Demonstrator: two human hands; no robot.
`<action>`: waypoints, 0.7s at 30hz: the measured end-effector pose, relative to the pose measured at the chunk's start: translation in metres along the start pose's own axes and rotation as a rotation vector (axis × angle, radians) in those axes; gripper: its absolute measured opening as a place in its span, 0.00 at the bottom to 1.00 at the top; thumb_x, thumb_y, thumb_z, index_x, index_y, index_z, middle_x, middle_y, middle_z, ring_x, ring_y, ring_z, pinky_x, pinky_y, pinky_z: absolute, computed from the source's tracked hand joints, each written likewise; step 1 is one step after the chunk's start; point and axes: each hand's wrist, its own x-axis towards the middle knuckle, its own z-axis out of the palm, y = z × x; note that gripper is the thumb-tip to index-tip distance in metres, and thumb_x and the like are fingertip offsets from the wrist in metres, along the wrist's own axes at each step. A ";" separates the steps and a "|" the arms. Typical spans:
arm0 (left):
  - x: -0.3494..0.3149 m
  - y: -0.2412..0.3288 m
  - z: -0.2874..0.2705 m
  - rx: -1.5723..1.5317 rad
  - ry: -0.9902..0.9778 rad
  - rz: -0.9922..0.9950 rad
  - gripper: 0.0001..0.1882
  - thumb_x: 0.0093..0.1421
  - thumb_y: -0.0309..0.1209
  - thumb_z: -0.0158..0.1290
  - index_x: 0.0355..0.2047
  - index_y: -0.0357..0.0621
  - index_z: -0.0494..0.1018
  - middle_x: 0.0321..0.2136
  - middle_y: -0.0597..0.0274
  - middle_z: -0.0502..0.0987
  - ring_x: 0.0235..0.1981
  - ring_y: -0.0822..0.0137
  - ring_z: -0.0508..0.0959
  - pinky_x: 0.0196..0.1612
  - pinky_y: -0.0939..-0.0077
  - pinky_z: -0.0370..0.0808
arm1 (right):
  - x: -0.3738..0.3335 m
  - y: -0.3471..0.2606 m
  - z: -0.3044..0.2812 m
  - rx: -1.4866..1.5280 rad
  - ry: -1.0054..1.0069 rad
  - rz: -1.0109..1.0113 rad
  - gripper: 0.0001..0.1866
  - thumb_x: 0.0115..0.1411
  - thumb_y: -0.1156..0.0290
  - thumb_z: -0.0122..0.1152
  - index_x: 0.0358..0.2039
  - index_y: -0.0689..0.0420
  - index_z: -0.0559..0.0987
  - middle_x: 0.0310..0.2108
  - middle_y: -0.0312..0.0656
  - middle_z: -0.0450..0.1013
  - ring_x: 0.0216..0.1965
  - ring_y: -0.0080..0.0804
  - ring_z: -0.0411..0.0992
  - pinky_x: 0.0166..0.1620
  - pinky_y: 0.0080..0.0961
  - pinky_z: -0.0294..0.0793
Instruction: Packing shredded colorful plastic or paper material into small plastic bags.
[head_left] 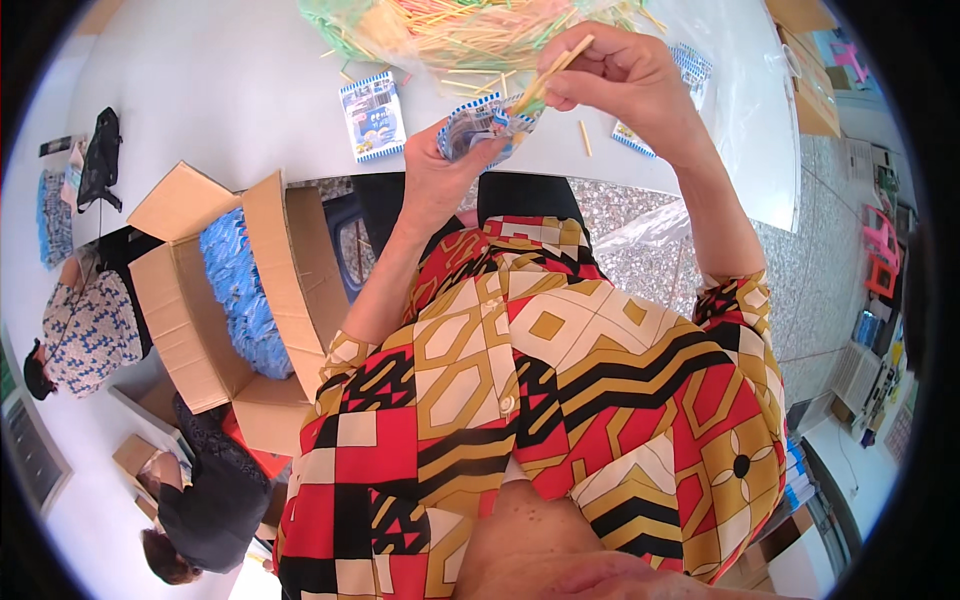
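Observation:
My left hand (445, 172) grips a small blue-and-white plastic packet (468, 128), its mouth turned up to the right. Over that mouth, my right hand (635, 88) pinches a few thin yellowish and green sticks (563, 62) between thumb and fingers. Their lower ends are at or inside the packet; I cannot tell how deep. Just left of my left hand, another blue-and-white packet (373, 116) lies flat on the white table (240, 100). Beyond both hands spreads a heap of thin pink, green and yellow sticks (455, 28) on clear plastic.
An open cardboard box (180, 320) full of blue packets (243, 290) stands at my left. More packets (690, 68) lie beyond my right wrist, and a loose stick (586, 138) near the table edge. Two people (95, 325) are farther left. Cardboard boxes (805, 80) stand at the right.

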 end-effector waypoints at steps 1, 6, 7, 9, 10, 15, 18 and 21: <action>0.000 0.001 -0.001 -0.005 -0.012 -0.009 0.12 0.54 0.25 0.57 0.39 0.34 0.75 0.31 0.66 0.78 0.30 0.80 0.73 0.34 0.85 0.71 | 0.001 0.002 0.003 -0.046 -0.028 -0.012 0.05 0.55 0.75 0.58 0.34 0.58 0.77 0.28 0.31 0.73 0.26 0.13 0.68 0.29 0.12 0.69; -0.001 0.003 -0.003 -0.016 -0.011 -0.009 0.11 0.54 0.25 0.56 0.39 0.34 0.75 0.31 0.66 0.78 0.30 0.80 0.73 0.34 0.85 0.71 | 0.006 -0.008 0.011 -0.320 -0.110 0.137 0.05 0.55 0.73 0.60 0.33 0.54 0.78 0.29 0.29 0.72 0.23 0.11 0.62 0.25 0.09 0.61; -0.001 0.003 -0.003 -0.009 -0.009 -0.012 0.11 0.54 0.25 0.56 0.39 0.35 0.75 0.31 0.66 0.78 0.30 0.80 0.73 0.34 0.85 0.71 | 0.008 -0.005 0.012 -0.355 -0.140 -0.020 0.06 0.54 0.73 0.60 0.34 0.53 0.79 0.31 0.30 0.72 0.22 0.11 0.60 0.25 0.10 0.60; 0.000 0.004 -0.003 -0.028 -0.007 -0.004 0.11 0.54 0.25 0.57 0.38 0.35 0.75 0.31 0.66 0.78 0.30 0.80 0.73 0.34 0.85 0.71 | 0.009 -0.006 0.012 -0.391 -0.169 -0.174 0.07 0.54 0.72 0.61 0.35 0.52 0.79 0.33 0.30 0.71 0.22 0.11 0.58 0.25 0.10 0.58; 0.000 0.005 -0.003 -0.044 0.001 0.005 0.11 0.54 0.25 0.57 0.38 0.35 0.75 0.31 0.66 0.78 0.30 0.80 0.73 0.34 0.85 0.71 | 0.008 -0.009 0.013 -0.420 -0.151 -0.169 0.09 0.55 0.72 0.60 0.37 0.52 0.79 0.35 0.30 0.71 0.23 0.12 0.57 0.26 0.10 0.59; -0.001 0.003 -0.005 -0.082 0.025 0.039 0.11 0.53 0.24 0.58 0.38 0.36 0.76 0.30 0.67 0.78 0.30 0.80 0.73 0.34 0.85 0.71 | 0.007 0.006 -0.003 -0.168 -0.078 0.011 0.15 0.57 0.74 0.55 0.46 0.52 0.75 0.38 0.29 0.69 0.24 0.13 0.58 0.28 0.11 0.60; 0.000 0.005 -0.002 -0.119 0.034 0.058 0.11 0.53 0.24 0.58 0.38 0.36 0.76 0.30 0.67 0.78 0.30 0.80 0.73 0.35 0.85 0.71 | -0.002 0.033 -0.002 -0.076 -0.025 -0.082 0.16 0.59 0.75 0.51 0.49 0.56 0.72 0.36 0.29 0.69 0.26 0.13 0.61 0.31 0.11 0.63; 0.001 0.002 -0.004 -0.109 0.032 0.062 0.12 0.53 0.24 0.58 0.38 0.36 0.76 0.31 0.66 0.78 0.30 0.79 0.74 0.36 0.84 0.71 | -0.010 0.038 0.014 0.088 -0.104 0.020 0.14 0.59 0.75 0.54 0.46 0.60 0.73 0.35 0.31 0.70 0.34 0.14 0.67 0.37 0.14 0.66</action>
